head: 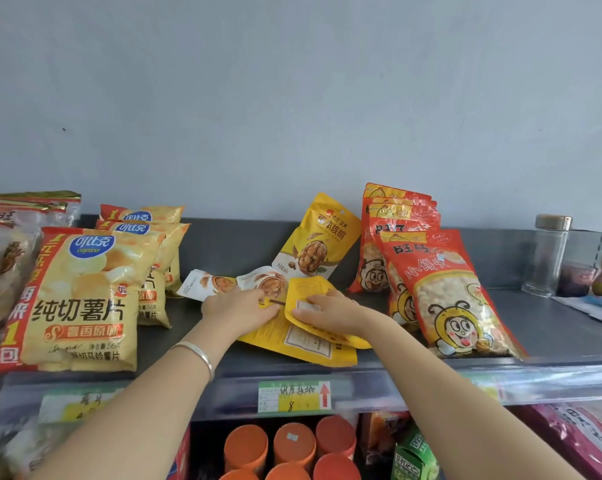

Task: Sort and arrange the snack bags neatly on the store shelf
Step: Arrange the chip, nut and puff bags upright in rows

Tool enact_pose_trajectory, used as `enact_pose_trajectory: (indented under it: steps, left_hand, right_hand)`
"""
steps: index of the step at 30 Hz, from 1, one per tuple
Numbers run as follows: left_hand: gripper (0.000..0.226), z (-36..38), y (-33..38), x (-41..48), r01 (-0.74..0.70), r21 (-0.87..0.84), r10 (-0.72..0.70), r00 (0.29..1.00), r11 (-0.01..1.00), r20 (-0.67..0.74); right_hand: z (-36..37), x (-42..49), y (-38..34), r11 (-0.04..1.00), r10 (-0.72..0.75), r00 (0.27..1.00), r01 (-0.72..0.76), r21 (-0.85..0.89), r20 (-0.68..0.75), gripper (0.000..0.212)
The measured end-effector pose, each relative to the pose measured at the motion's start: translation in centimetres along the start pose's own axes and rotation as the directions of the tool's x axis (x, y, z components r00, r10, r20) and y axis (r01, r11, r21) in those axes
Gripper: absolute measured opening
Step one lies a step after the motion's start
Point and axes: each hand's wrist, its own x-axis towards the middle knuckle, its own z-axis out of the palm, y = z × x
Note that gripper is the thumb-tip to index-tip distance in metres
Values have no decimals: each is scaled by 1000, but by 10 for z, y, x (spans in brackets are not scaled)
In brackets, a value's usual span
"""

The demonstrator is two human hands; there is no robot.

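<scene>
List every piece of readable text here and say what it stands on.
"可比克": front chip bag
"copico": same bag
"纯切薯片": same bag
"旺仔": front red bag
"小馒头": same bag
"核桃": upright walnut bag
"8": shelf price tag
Back print on the flat yellow bags and the tag's handwriting: too small or blurred.

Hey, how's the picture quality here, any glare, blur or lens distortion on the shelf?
Head view: soft, even light with no hard shadows; glare whitens the clear price rail at right; the wide lens stretches the front chip bag at left; the orange lids below sit in dimmer light.
</scene>
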Motion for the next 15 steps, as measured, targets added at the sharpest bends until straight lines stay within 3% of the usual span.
enact_pose_trajectory:
  steps: [6, 13, 15]
  left_hand:
    - [47, 4, 11, -34, 172, -20, -172, 984, 985, -36]
    - [43, 7, 16, -57, 15, 48, -7, 986, 999, -164]
    - [44, 6, 17, -62, 16, 44, -7, 977, 999, -212]
  right_hand:
    - [-5, -35, 16, 991, -128, 974, 133, -14, 185, 97]
    - [2, -58, 19, 952, -301, 948, 305, -23, 102, 72]
    - [0, -61, 19, 951, -309, 949, 305, 55, 67, 69]
